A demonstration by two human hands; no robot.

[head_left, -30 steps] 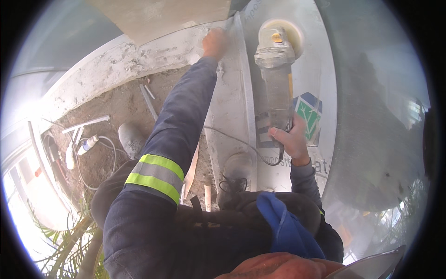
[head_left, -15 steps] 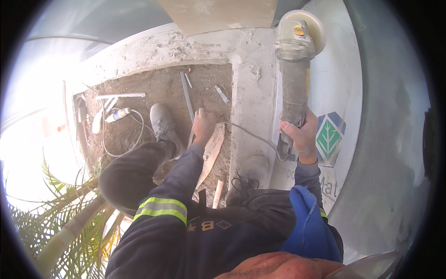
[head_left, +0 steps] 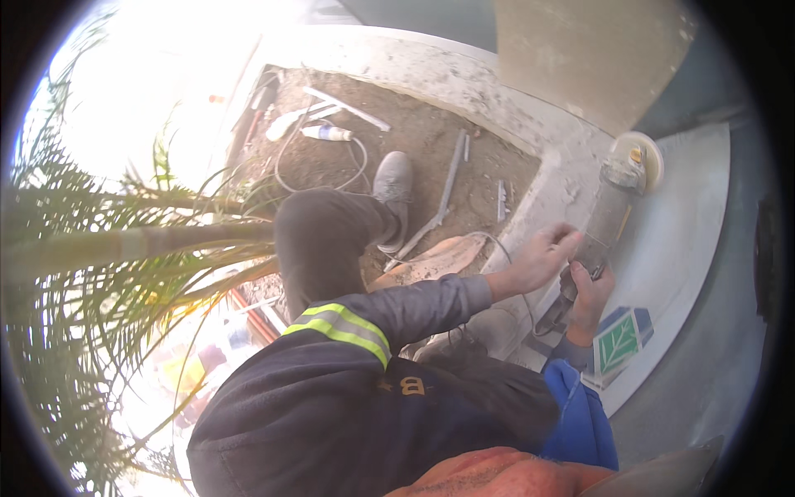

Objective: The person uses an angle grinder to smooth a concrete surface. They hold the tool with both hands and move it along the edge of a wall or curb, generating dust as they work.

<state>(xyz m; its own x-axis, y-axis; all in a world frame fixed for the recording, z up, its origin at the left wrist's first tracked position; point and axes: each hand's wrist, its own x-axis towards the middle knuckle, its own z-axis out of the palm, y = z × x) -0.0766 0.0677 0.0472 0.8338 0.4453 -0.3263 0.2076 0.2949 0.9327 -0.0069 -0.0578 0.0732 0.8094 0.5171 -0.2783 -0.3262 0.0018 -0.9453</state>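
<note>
My right hand (head_left: 590,302) is wrapped round the rear body of a dusty angle grinder (head_left: 611,217), thumb on top. The grinder lies along the pale sheet, with its round disc (head_left: 652,162) at the far end. My left hand (head_left: 540,263) is beside the grinder's body, near my right thumb. Its fingers are loosely bent and slightly blurred, with nothing seen in them; whether they touch the grinder is unclear. A grey cord (head_left: 507,251) loops by the grinder's rear end.
A pale sheet (head_left: 687,224) with a green leaf emblem is at the right. A concrete ledge (head_left: 431,79) borders a dirt patch with metal strips (head_left: 451,178), a white-and-blue plug connector (head_left: 327,132) and my shoe (head_left: 393,176). A palm trunk (head_left: 149,243) stands left; a brown board (head_left: 592,58) lies beyond.
My left hand has moved from the dirt patch rightward to the grinder. The view has turned, shifting the palm further into sight. My right hand still holds the grinder.
</note>
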